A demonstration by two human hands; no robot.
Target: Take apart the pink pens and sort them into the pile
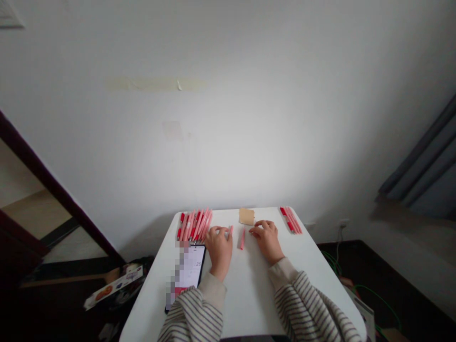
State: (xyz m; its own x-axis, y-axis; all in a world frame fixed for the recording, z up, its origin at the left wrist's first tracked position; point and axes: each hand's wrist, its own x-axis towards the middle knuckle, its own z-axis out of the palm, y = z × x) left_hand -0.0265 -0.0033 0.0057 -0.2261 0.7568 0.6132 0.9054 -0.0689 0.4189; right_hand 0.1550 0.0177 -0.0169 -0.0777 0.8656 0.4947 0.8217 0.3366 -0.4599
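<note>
My left hand (218, 246) is closed, thumb and fingers pinching a short pink pen part (231, 230) that stands upright at the fingertips. To its left lies a row of pink and red pens (194, 225). A single pink pen piece (242, 239) rests on the white table (249, 289) between my two hands, touching neither. My right hand (267, 238) hovers just right of that piece with curled fingers, thumb and index brought close together. Whatever small thing may be at those fingertips is too small to name.
A tan square pad (246, 216) lies at the table's back edge. Several more pens (291, 220) sit at the back right corner. A phone (192, 266) with a lit screen is beside my left wrist. The wall (228, 118) rises directly behind the table.
</note>
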